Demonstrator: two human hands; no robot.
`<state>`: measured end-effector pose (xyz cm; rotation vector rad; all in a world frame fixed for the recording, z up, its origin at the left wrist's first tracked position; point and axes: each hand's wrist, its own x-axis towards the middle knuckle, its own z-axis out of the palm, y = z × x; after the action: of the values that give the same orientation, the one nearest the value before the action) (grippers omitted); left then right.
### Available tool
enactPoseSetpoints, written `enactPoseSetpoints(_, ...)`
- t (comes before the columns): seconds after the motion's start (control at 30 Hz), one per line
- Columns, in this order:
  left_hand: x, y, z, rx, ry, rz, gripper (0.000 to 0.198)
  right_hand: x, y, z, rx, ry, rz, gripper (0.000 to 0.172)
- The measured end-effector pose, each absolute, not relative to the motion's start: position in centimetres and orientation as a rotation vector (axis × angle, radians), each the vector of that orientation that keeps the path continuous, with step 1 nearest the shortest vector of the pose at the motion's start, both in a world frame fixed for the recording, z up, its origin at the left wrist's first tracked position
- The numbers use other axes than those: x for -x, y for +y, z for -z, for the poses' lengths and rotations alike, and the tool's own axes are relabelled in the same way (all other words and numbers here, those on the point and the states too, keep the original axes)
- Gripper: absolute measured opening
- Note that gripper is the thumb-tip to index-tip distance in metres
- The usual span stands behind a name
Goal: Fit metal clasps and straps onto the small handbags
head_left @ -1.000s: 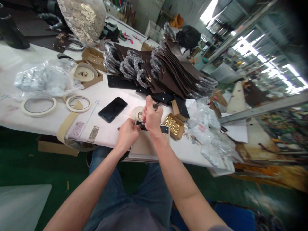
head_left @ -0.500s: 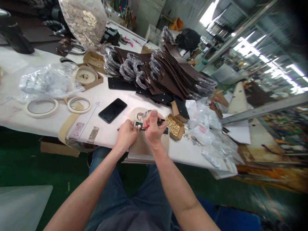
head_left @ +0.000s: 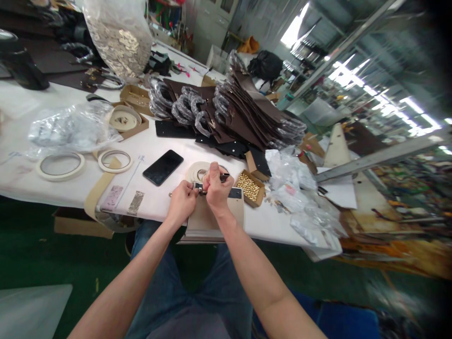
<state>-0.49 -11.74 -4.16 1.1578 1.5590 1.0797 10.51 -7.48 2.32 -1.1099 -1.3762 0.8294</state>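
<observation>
My right hand (head_left: 218,189) is closed in a fist, thumb on top, round a slim tool with a black end (head_left: 224,177); its kind is hard to tell. A short metal piece (head_left: 202,191) shows between my two hands. My left hand (head_left: 182,202) is closed, fingertips pinched at the upper left edge of a beige panel (head_left: 205,220); what they pinch is hidden. A dark strip (head_left: 235,193) runs along the panel's top, right of my fist. Just behind my hands lies a roll of pale tape (head_left: 192,172), partly covered by my right hand.
A box of gold-coloured small parts (head_left: 250,186) stands to the right, plastic bags (head_left: 300,188) beyond it. Brown bag pieces with plastic-wrapped handles (head_left: 243,103) are piled behind. On the left lie a phone (head_left: 163,167), tape rolls (head_left: 116,161) and a plastic bag (head_left: 70,125).
The view has shifted slightly, so the table things appear a little further left and lower. Both hands keep their hold at the panel's top edge; the right fist looks slightly turned.
</observation>
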Motion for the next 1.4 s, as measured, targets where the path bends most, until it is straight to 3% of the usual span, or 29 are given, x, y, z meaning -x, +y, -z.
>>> enactPoseSetpoints(0.27, 0.0, -11.5, 4.5, -1.107, 1.591, -1.061, 0.014, -10.1, -5.5, -3.1, 1.029, -1.247, -0.926, 0.071)
enactPoseSetpoints(0.5, 0.1, -11.3, 4.2, -1.141, 1.656, -1.034, 0.014, -9.0, -6.9, -1.5, 1.088, -1.244, -0.81, 0.071)
enactPoseSetpoints(0.67, 0.2, -11.8, 4.4, -1.118, 1.598, -1.097, 0.015, -12.1, -5.1, -4.9, 1.071, -1.08, -1.015, 0.074)
enactPoseSetpoints(0.73, 0.3, -12.4, 4.7, -1.082, 1.523, -1.152, 0.02, -15.9, -5.5, -6.9, 1.189, -1.085, -0.931, 0.068)
enactPoseSetpoints(0.87, 0.6, -14.1, 4.7, -1.044, 1.422, -1.239, 0.033, -24.5, -9.9, -7.9, 1.694, -1.51, -0.379, 0.048)
enactPoseSetpoints(0.97, 0.5, -15.0, 4.3, -1.084, 1.397, -1.276, 0.035, -28.0, -13.2, -6.2, 1.936, -1.687, -0.36, 0.04)
enactPoseSetpoints(1.07, 0.1, -15.2, 3.6, -1.139, 1.399, -1.3, 0.034, -28.5, -14.0, -4.2, 1.894, -1.64, -0.572, 0.035)
enactPoseSetpoints(1.4, -0.2, -17.5, 1.5, -1.21, 1.522, -1.342, 0.033, -28.4, -15.2, -3.6, 1.604, -1.468, -0.591, 0.046)
